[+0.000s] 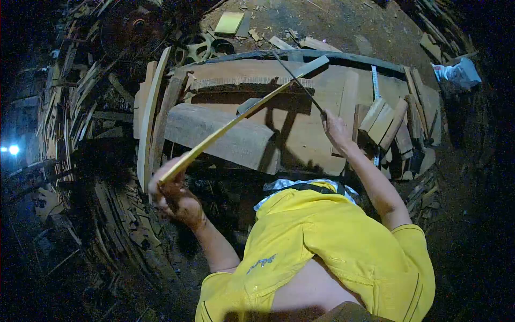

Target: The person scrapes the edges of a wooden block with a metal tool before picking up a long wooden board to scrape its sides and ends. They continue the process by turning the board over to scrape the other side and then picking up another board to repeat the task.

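Note:
My left hand (pixel 179 198) is closed around the near end of a long, pale wooden strip (pixel 230 126). The strip slants up and away to the right, its far end over the workbench (pixel 306 142). In my right hand (pixel 338 131) is a long, thin, dark tool (pixel 300 86), gripped at its near end. It crosses over the strip near the strip's far end; its exact kind is hard to tell. Below the strip lies a thick grey timber (pixel 214 134), and behind it a rough-edged board (pixel 247 83).
Short wood blocks (pixel 381 121) and a measuring tape (pixel 375 83) lie at the bench's right. Long boards (pixel 153 118) lean at its left. Scrap piles (pixel 70 123) flank the bench. A spoked wheel (pixel 198 48) and a yellowish block (pixel 229 23) sit beyond it, a crumpled bag (pixel 458 73) at right.

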`<state>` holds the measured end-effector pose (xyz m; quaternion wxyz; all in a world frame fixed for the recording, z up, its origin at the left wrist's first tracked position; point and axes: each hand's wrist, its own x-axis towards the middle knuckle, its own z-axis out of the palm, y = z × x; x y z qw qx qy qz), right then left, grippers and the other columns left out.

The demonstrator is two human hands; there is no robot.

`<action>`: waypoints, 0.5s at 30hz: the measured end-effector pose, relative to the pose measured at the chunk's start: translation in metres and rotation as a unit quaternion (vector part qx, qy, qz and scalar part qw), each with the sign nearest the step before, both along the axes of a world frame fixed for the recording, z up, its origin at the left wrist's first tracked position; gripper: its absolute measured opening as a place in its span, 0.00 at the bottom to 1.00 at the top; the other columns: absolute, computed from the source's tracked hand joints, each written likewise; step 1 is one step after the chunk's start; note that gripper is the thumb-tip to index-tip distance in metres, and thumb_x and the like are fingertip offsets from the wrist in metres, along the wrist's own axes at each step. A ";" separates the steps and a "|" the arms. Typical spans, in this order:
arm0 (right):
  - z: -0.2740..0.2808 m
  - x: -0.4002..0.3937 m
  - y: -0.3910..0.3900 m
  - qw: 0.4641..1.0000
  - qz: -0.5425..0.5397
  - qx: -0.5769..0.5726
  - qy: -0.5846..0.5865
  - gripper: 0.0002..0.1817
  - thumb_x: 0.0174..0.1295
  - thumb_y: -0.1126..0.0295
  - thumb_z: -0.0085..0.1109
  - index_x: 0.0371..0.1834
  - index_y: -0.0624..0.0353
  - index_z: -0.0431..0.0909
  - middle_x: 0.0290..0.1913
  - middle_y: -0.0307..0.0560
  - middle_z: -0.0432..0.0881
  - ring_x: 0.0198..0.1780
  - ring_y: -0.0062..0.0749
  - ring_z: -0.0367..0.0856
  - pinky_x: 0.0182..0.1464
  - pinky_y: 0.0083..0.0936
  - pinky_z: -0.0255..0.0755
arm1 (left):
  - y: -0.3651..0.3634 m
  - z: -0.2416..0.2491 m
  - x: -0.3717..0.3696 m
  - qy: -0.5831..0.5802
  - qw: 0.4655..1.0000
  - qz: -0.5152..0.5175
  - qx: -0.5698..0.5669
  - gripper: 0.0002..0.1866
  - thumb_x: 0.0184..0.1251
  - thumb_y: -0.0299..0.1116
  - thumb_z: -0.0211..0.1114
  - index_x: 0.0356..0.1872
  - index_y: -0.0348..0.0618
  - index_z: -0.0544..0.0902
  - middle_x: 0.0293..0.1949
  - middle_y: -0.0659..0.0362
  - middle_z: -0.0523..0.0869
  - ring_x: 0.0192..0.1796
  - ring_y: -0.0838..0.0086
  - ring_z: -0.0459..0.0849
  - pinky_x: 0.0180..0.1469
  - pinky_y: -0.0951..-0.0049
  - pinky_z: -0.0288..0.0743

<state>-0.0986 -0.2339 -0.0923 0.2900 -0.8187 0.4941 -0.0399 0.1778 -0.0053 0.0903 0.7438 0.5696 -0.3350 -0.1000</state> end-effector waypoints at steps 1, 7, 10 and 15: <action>-0.003 0.000 0.002 1.000 -0.017 0.022 -0.014 0.11 0.60 0.68 0.47 0.45 0.55 0.67 0.24 0.66 0.74 0.28 0.63 0.74 0.28 0.51 0.64 | -0.010 0.007 -0.005 -0.001 1.000 0.002 -0.001 0.24 0.66 0.48 0.49 0.48 0.35 0.66 0.40 0.49 0.77 0.45 0.57 0.78 0.51 0.61 0.73; -0.033 -0.028 0.035 1.000 0.016 -0.021 0.007 0.10 0.59 0.69 0.47 0.42 0.58 0.67 0.23 0.65 0.74 0.29 0.61 0.74 0.29 0.50 0.66 | -0.072 0.017 -0.026 0.087 0.967 0.221 -0.094 0.27 0.65 0.56 0.44 0.51 0.42 0.61 0.34 0.57 0.72 0.41 0.66 0.75 0.49 0.63 0.71; -0.013 -0.024 0.045 0.997 0.023 0.052 0.044 0.11 0.58 0.70 0.48 0.44 0.58 0.68 0.25 0.65 0.75 0.30 0.60 0.75 0.31 0.49 0.67 | -0.080 0.019 -0.021 0.101 0.969 0.182 -0.133 0.23 0.65 0.56 0.44 0.43 0.45 0.64 0.28 0.61 0.67 0.32 0.72 0.70 0.40 0.69 0.69; 0.087 0.008 0.066 0.992 0.074 0.064 -0.084 0.13 0.55 0.71 0.50 0.44 0.55 0.71 0.29 0.59 0.78 0.32 0.54 0.77 0.32 0.43 0.72 | -0.101 0.039 -0.044 0.048 0.974 0.166 -0.149 0.22 0.66 0.57 0.42 0.35 0.46 0.64 0.25 0.63 0.63 0.29 0.75 0.65 0.36 0.72 0.66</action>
